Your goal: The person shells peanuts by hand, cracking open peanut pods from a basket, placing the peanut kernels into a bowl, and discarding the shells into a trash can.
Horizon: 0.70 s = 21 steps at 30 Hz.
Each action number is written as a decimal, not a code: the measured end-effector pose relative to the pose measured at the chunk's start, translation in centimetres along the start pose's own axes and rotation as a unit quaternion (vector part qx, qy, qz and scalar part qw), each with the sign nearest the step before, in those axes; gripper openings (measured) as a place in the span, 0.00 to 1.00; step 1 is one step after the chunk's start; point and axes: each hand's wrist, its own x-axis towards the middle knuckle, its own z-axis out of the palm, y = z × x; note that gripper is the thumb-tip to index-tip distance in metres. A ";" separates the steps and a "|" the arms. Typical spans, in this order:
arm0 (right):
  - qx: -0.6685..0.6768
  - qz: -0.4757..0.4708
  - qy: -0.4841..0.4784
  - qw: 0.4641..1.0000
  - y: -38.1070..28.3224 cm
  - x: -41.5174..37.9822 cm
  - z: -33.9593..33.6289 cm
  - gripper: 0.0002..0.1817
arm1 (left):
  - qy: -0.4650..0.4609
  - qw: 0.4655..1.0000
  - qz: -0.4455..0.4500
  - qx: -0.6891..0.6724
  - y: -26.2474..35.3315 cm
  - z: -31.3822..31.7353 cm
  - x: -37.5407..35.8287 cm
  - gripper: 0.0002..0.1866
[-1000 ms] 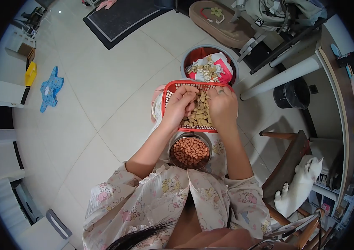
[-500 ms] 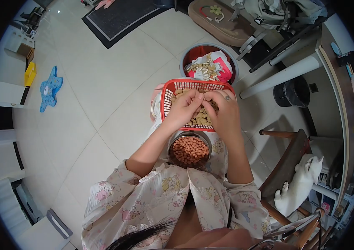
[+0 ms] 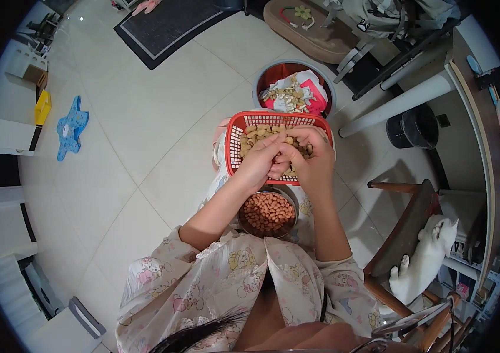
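A red plastic basket (image 3: pixel 233 141) with unshelled peanuts (image 3: pixel 260 130) rests on my lap. Over its middle my left hand (image 3: pixel 263 157) and my right hand (image 3: pixel 311 154) meet, fingers closed and fingertips touching. Whatever lies between the fingers is hidden or too small to name. Just below the basket, against my patterned clothing, sits a round metal bowl of shelled reddish peanuts (image 3: pixel 267 212).
Beyond the basket stands a bin (image 3: pixel 331 79) holding shells and pink and white wrappers. A white cat (image 3: pixel 426 259) lies on the wooden chair (image 3: pixel 400 235) at right. A black bin (image 3: pixel 413 128) is under the desk; a blue star-shaped thing (image 3: pixel 72 128) lies on the floor at left.
Both hands have come closer together and slightly lower over the basket, with the fingers now overlapping. More peanuts show at the basket's far side.
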 end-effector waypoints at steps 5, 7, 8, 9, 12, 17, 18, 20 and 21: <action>0.152 0.046 0.010 0.987 1.8 -0.5 0.7 0.07 | 0.004 1.000 0.007 0.017 -0.1 0.2 0.0 0.14; 0.188 0.066 0.010 0.980 2.0 -0.5 0.8 0.05 | -0.004 1.000 -0.003 0.022 0.0 0.3 0.0 0.17; 0.223 0.086 0.010 0.971 2.1 -0.5 0.7 0.04 | -0.004 1.000 -0.002 0.023 0.0 0.2 0.0 0.17; 0.223 0.086 0.010 0.971 2.3 -0.5 0.7 0.04 | -0.023 1.000 -0.002 0.014 -0.1 0.0 0.1 0.16; 0.267 0.057 0.004 0.962 2.9 -0.5 0.7 0.03 | -0.031 0.999 0.000 0.008 -0.2 0.2 0.1 0.15; 0.284 0.062 0.016 0.957 3.8 -0.7 1.0 0.06 | -0.030 0.999 0.011 0.024 -0.3 0.7 0.0 0.15; 0.284 0.062 0.016 0.957 3.6 -0.6 0.9 0.06 | -0.037 0.999 0.018 0.028 -0.4 0.6 0.1 0.14; 0.319 0.141 -0.005 0.937 3.0 -0.5 0.8 0.06 | -0.044 0.998 0.026 0.032 -0.7 0.3 0.2 0.13; 0.319 0.141 -0.006 0.937 3.3 -0.4 1.0 0.06 | -0.042 0.998 0.034 0.028 -0.8 0.1 0.3 0.12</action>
